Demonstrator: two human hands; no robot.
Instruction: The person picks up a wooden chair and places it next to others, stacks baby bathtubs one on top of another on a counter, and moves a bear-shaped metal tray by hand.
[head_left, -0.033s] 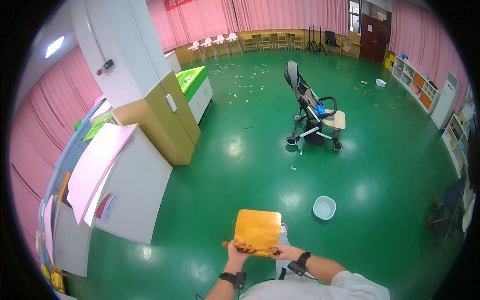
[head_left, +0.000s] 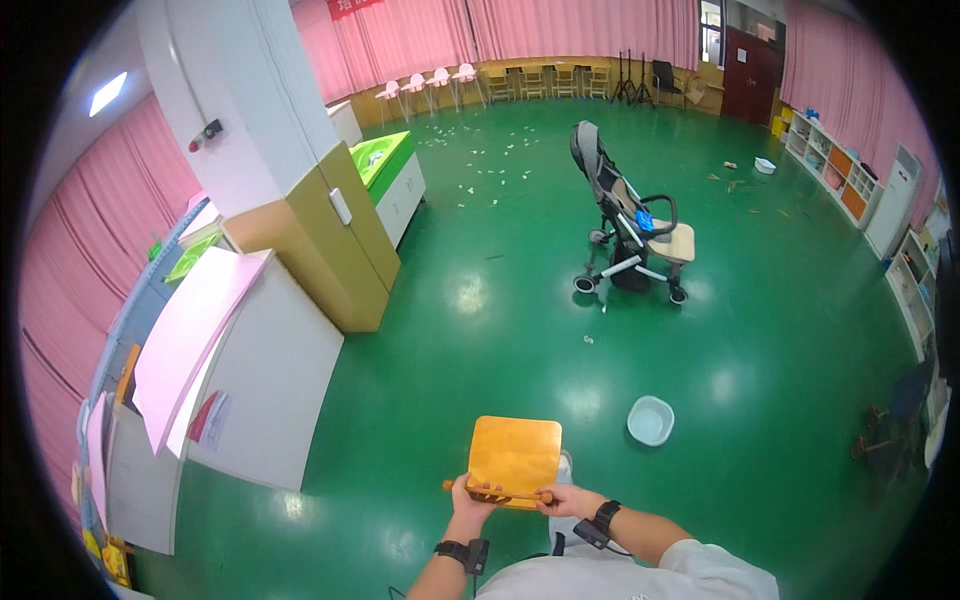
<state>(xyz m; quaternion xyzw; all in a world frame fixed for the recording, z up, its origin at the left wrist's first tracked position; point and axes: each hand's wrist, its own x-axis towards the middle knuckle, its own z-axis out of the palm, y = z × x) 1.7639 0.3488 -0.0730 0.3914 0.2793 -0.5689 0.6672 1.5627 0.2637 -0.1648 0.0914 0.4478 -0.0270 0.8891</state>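
Below me is a small wooden chair [head_left: 515,450], orange-yellow, its flat seat pointing forward and its top rail crossing nearest to me. My left hand [head_left: 472,499] is closed round the left part of that rail, with fingertips showing over it. My right hand [head_left: 572,501] grips the rail's right end. The chair's legs are hidden under the seat, so I cannot tell whether they touch the floor. Ahead and right of the chair, a pale blue plastic basin [head_left: 651,421] sits on the green floor.
A grey stroller [head_left: 630,225] stands ahead, right of centre. At the left are a square pillar [head_left: 330,235] and a white-sided, pink-topped counter [head_left: 265,375]. Small pale pieces [head_left: 500,172] lie scattered farther off. Low shelves [head_left: 833,165] line the right wall.
The stroller and basin sit very slightly farther right in view. My foot beside the chair has shifted a little; both hands keep the same hold.
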